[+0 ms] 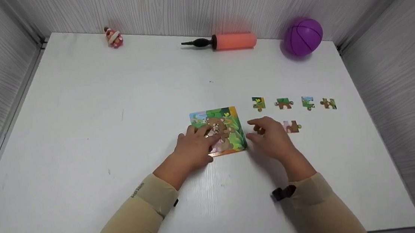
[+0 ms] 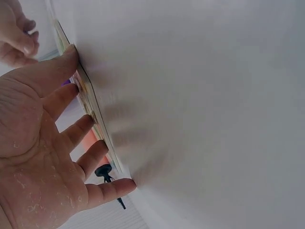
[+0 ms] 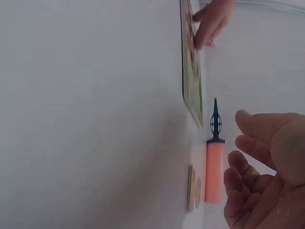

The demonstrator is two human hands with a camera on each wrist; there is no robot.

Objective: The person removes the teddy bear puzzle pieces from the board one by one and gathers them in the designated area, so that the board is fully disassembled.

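Note:
A square bear jigsaw puzzle [image 1: 235, 129] lies on the white table in front of me. My left hand [image 1: 194, 147] rests on its left part with spread fingers, covering some of the picture. In the left wrist view, the thumb and several fingertips [image 2: 99, 147] touch the puzzle along its edge. Just right of the puzzle, my right hand [image 1: 271, 137] hovers with loosely bent fingers, thumb and index apart. Nothing shows between those fingers in the right wrist view. Partly behind that hand lies a pink and brown puzzle piece [image 1: 294, 126].
Several loose pieces form a row beyond my right hand, among them a green and brown piece [image 1: 283, 103] and a blue and green piece [image 1: 307, 102]. Along the back wall are a small figurine [image 1: 114, 38], an orange hand pump [image 1: 234, 41] and a purple ball [image 1: 304, 37].

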